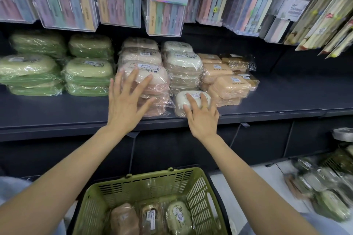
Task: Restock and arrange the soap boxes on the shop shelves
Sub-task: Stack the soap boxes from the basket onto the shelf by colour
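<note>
Plastic-wrapped soap boxes stand in stacks on a dark shelf (57,112): green stacks (87,74) at the left, a pink stack (152,82) in the middle, a white stack (183,65) and orange ones (229,86) to the right. My left hand (128,101) has its fingers spread, straight, against the front of the pink stack. A single white soap box (193,97) lies at the shelf's front. My right hand (202,116) rests flat on it with straight fingers.
A green plastic basket (198,187) sits below me with three wrapped soap boxes (177,217) inside. Packs of toothbrushes (166,5) hang above the shelf. More wrapped goods (324,187) lie blurred at the lower right on the floor.
</note>
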